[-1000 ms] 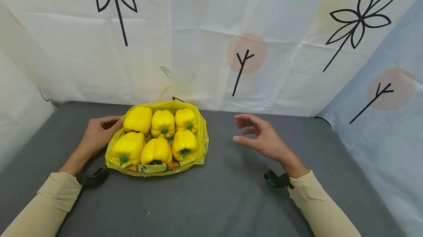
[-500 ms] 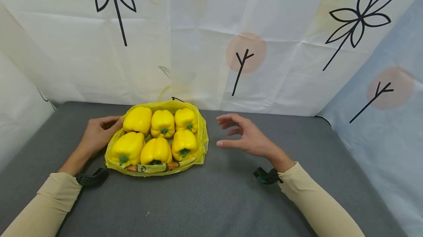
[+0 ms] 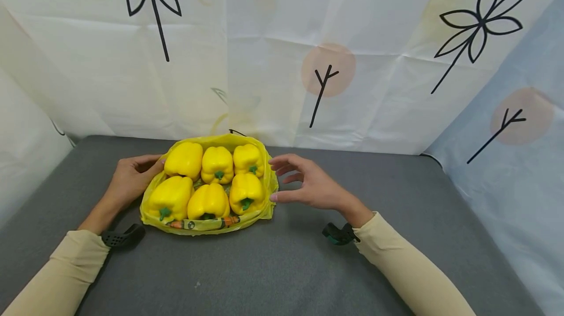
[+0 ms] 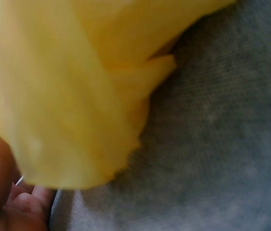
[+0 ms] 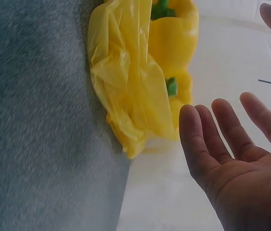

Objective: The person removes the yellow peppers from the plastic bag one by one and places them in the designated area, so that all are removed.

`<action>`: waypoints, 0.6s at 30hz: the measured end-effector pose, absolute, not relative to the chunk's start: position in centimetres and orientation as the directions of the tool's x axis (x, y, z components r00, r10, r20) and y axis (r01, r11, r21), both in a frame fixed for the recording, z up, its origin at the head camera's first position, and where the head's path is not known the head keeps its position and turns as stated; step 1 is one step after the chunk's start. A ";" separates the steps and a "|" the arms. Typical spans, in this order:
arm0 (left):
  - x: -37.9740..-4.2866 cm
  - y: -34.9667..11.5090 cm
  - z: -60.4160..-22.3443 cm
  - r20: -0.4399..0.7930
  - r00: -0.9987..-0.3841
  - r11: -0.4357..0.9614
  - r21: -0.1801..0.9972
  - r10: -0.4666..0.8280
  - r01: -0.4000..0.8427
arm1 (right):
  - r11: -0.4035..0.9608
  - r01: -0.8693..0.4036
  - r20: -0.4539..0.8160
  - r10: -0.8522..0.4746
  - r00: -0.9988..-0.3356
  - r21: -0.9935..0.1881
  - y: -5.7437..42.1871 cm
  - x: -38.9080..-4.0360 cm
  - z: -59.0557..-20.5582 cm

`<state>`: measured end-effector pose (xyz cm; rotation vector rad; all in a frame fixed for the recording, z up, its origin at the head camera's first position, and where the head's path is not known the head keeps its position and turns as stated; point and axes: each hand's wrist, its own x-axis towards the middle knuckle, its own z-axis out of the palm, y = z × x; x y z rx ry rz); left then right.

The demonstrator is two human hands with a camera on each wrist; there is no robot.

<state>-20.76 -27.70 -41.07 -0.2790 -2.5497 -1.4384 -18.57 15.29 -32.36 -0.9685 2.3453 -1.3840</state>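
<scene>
A yellow plastic bag (image 3: 207, 224) lies open on the grey table (image 3: 282, 267) with several yellow bell peppers (image 3: 208, 201) in two rows inside it. My left hand (image 3: 129, 179) is at the bag's left rim, fingers curled onto the plastic beside the back-left pepper. The left wrist view shows blurred yellow bag film (image 4: 78, 86) right above my fingers (image 4: 20, 207). My right hand (image 3: 308, 188) hovers at the bag's right rim with fingers spread and holds nothing. In the right wrist view its palm (image 5: 231, 159) faces the crumpled bag edge (image 5: 126, 96) and a pepper (image 5: 174, 43).
White cloth walls (image 3: 264, 61) with black leaf drawings close off the back and both sides of the table. Black wrist mounts (image 3: 121, 237) (image 3: 337, 233) sit on both beige sleeves. Bare grey surface spreads in front of and to the right of the bag.
My right hand has moved left across the table, from well clear of the bag to its right rim. The left hand and the bag have stayed put.
</scene>
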 end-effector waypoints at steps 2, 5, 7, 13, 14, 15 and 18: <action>-20.8 -27.7 -41.0 0.264 -0.962 0.513 0.818 0.065 0.259 | 0.316 -0.418 0.117 -0.662 -0.740 -0.852 14.9 -18.6 -32.3; -20.8 -27.8 -41.0 0.257 -0.964 0.524 0.814 0.060 0.250 | 0.300 -0.417 0.119 -0.673 -0.730 -0.858 14.4 -18.8 -32.3; -20.8 -27.9 -41.0 0.252 -0.966 0.527 0.814 0.057 0.243 | 0.293 -0.420 0.120 -0.682 -0.722 -0.859 14.1 -18.9 -32.3; -20.8 -27.8 -41.0 0.238 -0.970 0.529 0.817 0.056 0.231 | 0.276 -0.410 0.115 -0.694 -0.711 -0.869 13.3 -18.9 -32.4; -20.8 -27.8 -40.9 0.236 -0.970 0.528 0.818 0.056 0.229 | 0.275 -0.405 0.112 -0.694 -0.711 -0.872 13.2 -18.9 -32.4; -20.8 -27.8 -40.9 0.235 -0.970 0.526 0.819 0.056 0.229 | 0.276 -0.401 0.108 -0.693 -0.712 -0.874 13.2 -19.0 -32.4; -20.8 -27.8 -40.9 0.233 -0.971 0.524 0.821 0.055 0.226 | 0.282 -0.389 0.094 -0.692 -0.716 -0.877 13.0 -19.0 -32.5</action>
